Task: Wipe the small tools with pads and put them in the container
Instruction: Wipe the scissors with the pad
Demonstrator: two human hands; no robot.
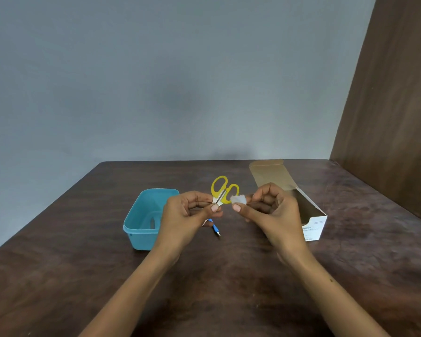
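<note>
The left hand [185, 212] holds the yellow-handled scissors [223, 190] above the tabletop [58, 263]; its grip pinches the blades, and the handles point to 12 o'clock. The right hand [271, 210] is just beside, at 3 o'clock of the scissors, and its grip pinches a small white pad [238, 199] that touches one handle. The blue container [141, 229] stands at 9 o'clock of the hands. A blue-handled tool [215, 228] lies under the left hand. An open cardboard box [311, 215] lies at 3 o'clock.
</note>
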